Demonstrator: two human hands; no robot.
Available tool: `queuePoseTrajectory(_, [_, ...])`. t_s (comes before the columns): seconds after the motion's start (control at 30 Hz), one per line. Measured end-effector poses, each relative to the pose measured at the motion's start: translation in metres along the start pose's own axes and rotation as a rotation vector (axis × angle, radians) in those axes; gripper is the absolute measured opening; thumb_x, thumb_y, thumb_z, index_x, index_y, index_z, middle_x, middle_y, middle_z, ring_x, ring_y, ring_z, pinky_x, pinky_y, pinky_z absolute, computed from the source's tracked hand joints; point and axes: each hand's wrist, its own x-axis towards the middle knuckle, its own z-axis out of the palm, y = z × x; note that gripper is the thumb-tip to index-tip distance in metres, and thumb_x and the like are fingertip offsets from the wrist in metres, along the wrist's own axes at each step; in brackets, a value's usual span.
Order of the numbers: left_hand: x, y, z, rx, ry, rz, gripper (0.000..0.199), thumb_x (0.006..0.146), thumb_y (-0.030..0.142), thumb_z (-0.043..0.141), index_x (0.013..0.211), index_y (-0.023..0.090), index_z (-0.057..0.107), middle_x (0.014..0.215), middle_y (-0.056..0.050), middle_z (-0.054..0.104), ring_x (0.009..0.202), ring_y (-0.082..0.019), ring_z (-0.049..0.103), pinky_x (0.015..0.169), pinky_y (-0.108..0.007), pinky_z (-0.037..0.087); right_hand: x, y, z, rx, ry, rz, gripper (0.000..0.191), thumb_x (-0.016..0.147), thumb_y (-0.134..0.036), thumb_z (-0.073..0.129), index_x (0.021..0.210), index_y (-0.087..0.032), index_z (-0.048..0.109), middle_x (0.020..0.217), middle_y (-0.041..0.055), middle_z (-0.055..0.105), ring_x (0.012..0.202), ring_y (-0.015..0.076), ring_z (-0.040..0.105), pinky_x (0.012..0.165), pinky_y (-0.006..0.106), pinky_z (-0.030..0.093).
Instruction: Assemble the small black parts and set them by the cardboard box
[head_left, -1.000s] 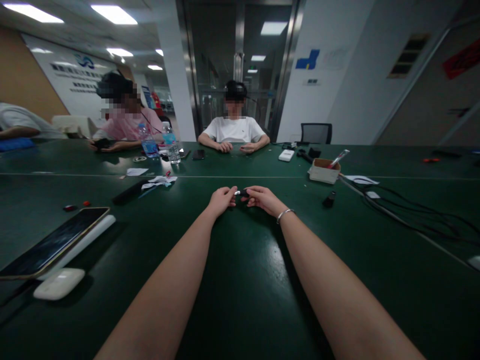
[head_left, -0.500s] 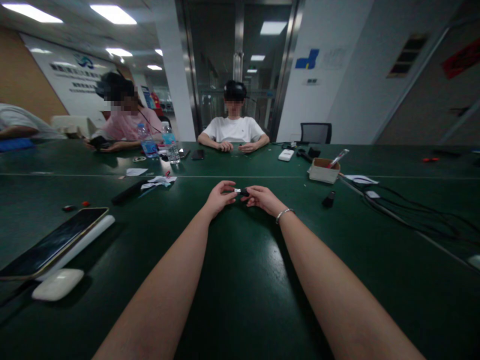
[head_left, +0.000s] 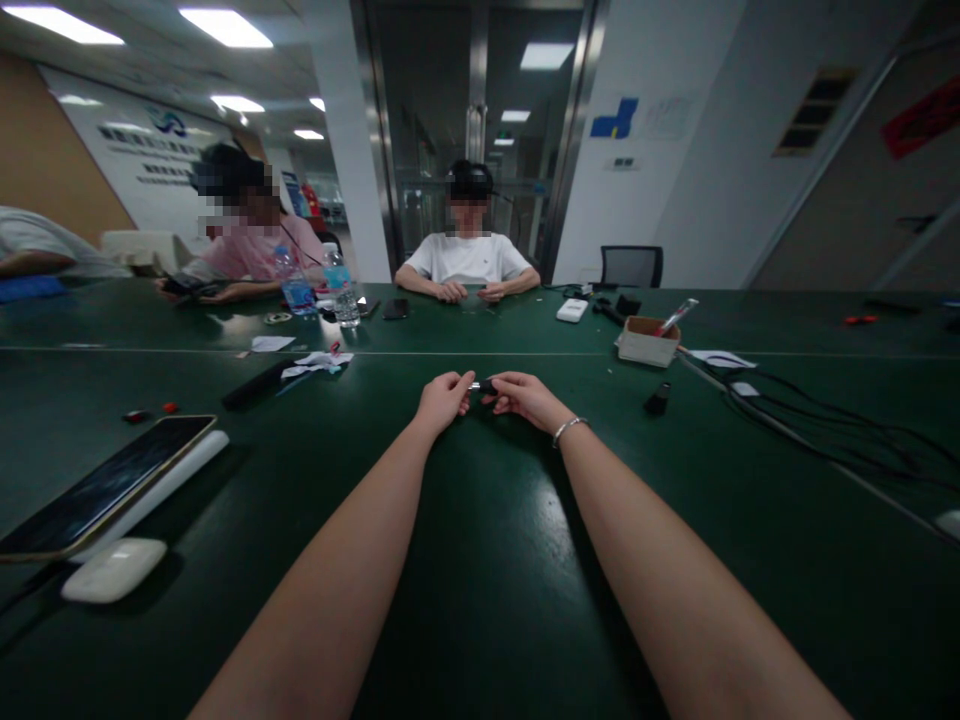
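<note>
Between my two hands, just above the green table (head_left: 465, 560), is a small black stick with a silver metal end (head_left: 486, 386); it looks like a USB stick, though it is too small to be sure. My right hand (head_left: 525, 397) pinches its black part between thumb and fingers. The fingers of my left hand (head_left: 444, 402) are closed at the silver end, covering part of it. A silver bracelet (head_left: 568, 430) circles my right wrist. To the right of my hands a small black wedge-shaped piece (head_left: 658, 399) lies on the table.
A small box (head_left: 648, 343) with a pen-like item and black cables (head_left: 832, 420) are on the right. At left lie a phone (head_left: 112, 485), a white case (head_left: 115, 570) and paper scraps (head_left: 319, 364). Beyond stand water bottles (head_left: 342, 290); a person in white (head_left: 466, 262) sits opposite.
My left hand has shifted slightly right, and its fingers have closed in on the silver end. The right hand has stayed put with the black part.
</note>
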Motion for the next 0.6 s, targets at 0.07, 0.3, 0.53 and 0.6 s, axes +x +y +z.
queuePoseTrajectory(0.07, [-0.0002,0.0008,-0.0003,0.079,0.006,0.018,0.040,0.079,0.053,0.053,0.061,0.017,0.055,0.052,0.000,0.054,0.043,-0.009,0.049,0.043,-0.022,0.038,-0.0012,-0.0009,0.0001,0.002,-0.011,-0.005,0.011,0.089,-0.011,0.053,0.098,-0.009,0.060,0.072,0.0093,0.070,0.048,0.0063,0.059,0.056,0.019,0.056])
queuePoseTrajectory(0.3, [0.0063,-0.0014,-0.0033,0.179,-0.047,-0.049,0.050,0.077,0.063,0.045,0.060,0.017,0.054,0.048,0.002,0.050,0.040,-0.009,0.043,0.044,-0.023,0.033,-0.0004,0.0014,-0.0043,0.030,-0.072,-0.028,0.015,0.083,-0.010,0.060,0.098,-0.010,0.061,0.071,0.0077,0.071,0.049,0.0070,0.060,0.057,0.020,0.055])
queuePoseTrajectory(0.53, [0.0097,-0.0032,-0.0026,0.204,-0.063,-0.103,0.049,0.080,0.060,0.041,0.058,0.017,0.052,0.045,0.002,0.047,0.038,-0.009,0.042,0.044,-0.024,0.031,0.0010,0.0038,-0.0086,0.027,-0.114,-0.074,0.027,0.073,-0.011,0.069,0.099,-0.015,0.063,0.073,0.0012,0.068,0.051,0.0061,0.059,0.060,0.022,0.056])
queuePoseTrajectory(0.6, [0.0095,-0.0025,-0.0024,0.203,-0.060,-0.110,0.049,0.080,0.059,0.041,0.058,0.017,0.053,0.045,0.002,0.048,0.038,-0.010,0.042,0.044,-0.024,0.032,0.0007,0.0038,-0.0088,0.021,-0.120,-0.088,0.029,0.071,-0.011,0.070,0.099,-0.016,0.064,0.071,-0.0009,0.066,0.052,0.0062,0.059,0.060,0.022,0.056])
